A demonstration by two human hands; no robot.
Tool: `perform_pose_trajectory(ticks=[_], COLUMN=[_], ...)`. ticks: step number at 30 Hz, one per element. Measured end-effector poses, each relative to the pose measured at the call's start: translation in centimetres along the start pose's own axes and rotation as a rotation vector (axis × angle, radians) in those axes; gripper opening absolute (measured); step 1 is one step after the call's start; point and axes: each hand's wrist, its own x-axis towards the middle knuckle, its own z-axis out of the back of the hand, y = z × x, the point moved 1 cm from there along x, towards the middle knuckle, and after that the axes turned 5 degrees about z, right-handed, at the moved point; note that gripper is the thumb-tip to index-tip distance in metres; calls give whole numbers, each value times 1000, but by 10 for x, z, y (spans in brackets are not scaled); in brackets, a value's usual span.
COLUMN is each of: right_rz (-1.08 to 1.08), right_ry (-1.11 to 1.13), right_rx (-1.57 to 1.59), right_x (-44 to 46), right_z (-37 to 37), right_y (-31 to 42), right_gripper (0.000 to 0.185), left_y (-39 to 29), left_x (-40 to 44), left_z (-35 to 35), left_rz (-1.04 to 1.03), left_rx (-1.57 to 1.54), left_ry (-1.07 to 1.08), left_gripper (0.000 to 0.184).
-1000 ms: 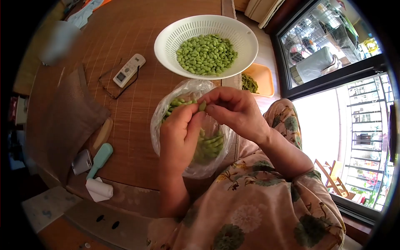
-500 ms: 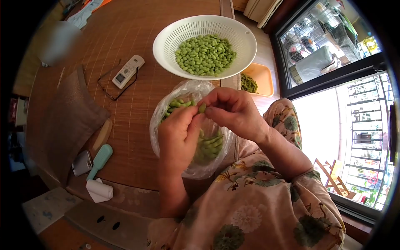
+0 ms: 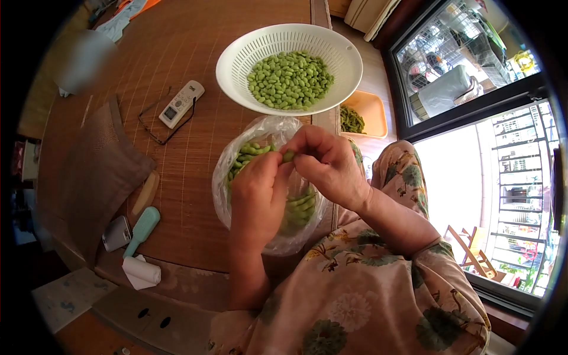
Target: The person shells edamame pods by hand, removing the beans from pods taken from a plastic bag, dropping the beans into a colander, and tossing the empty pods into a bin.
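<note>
Above a clear plastic bag point(image 3: 222, 204), my left hand point(image 3: 258, 192) and my right hand point(image 3: 334, 168) meet at the fingertips. Both are closed in a pinch on one small green edamame pod point(image 3: 289, 155), most of it hidden by the fingers. Inside the bag lie more edamame pods point(image 3: 300, 208), plump and green. Just beyond the hands stands a white slotted colander point(image 3: 236, 71), with a heap of shelled green beans point(image 3: 290, 80) in it.
An orange bin point(image 3: 378, 115) holding empty pods stands low at the right. Left on the table lie a remote control point(image 3: 181, 105), glasses point(image 3: 160, 141), a teal brush point(image 3: 142, 228), a phone point(image 3: 116, 233), a tissue roll point(image 3: 142, 271) and a brown cloth point(image 3: 100, 168).
Both hands stay pinched on the pod, which less of shows between the fingers now. My right hand has shifted slightly left and down.
</note>
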Motion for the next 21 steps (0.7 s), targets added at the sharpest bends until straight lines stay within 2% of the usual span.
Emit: perform_pose_trajectory(ticks=[4,11,21], right_rz=[-6,-47,-65], right_ry=[11,32,119], right_rx=[57,203,178], right_x=[0,2,5], right_z=[0,0,5], right_y=[-1,-2,4], right_gripper=[18,16,17], left_y=[-2,2,6], left_x=[0,-2,-4], left_z=[0,-1,3], left_rz=[29,202,348], left_rx=[-64,-307,-496], left_ry=[20,47,90], left_gripper=[8,13,22])
